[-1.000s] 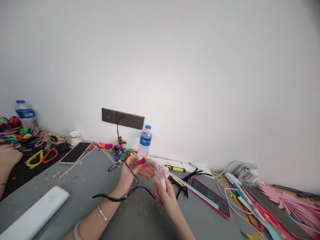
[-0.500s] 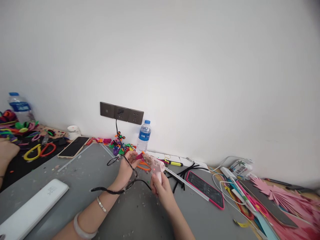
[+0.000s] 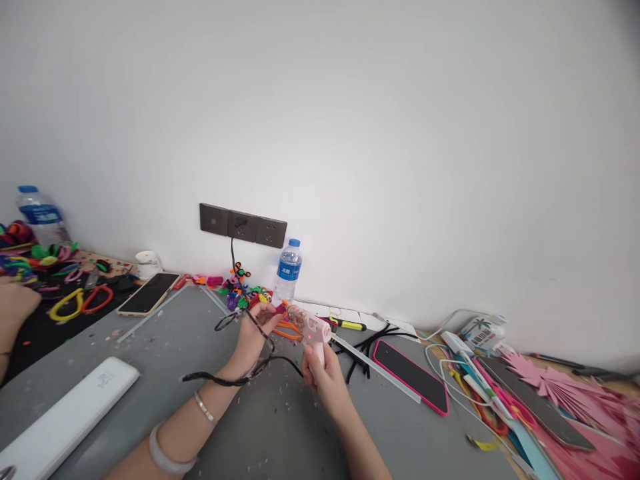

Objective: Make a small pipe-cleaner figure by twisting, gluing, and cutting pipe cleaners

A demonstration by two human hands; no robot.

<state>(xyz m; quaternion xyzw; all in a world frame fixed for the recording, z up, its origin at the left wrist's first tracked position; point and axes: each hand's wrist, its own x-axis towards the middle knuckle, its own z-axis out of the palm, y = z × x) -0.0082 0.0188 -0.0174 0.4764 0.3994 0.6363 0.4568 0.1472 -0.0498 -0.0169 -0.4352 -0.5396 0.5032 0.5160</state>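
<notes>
My right hand (image 3: pixel 323 373) is closed round the handle of a pale pink glue gun (image 3: pixel 313 328). A long clear glue stick (image 3: pixel 380 368) runs out of its back end to the lower right. Its nozzle meets a small magenta and orange fuzzy piece (image 3: pixel 281 309), which my left hand (image 3: pixel 255 333) pinches between its fingers; whether they touch I cannot tell. The black power cord (image 3: pixel 235 383) crosses over my left wrist and leads up to the wall socket (image 3: pixel 243 225).
A water bottle (image 3: pixel 289 270) stands against the wall behind my hands. A pink-cased phone (image 3: pixel 411 377) and black pipe cleaners (image 3: pixel 367 350) lie on the right. Left are a white bar-shaped device (image 3: pixel 70 417), another phone (image 3: pixel 149 295), scissors (image 3: pixel 67 305) and another person's hand (image 3: pixel 17 303).
The pink-cased phone's screen has gone dark. Both hands, the glue gun and the fuzzy piece stay almost where they were.
</notes>
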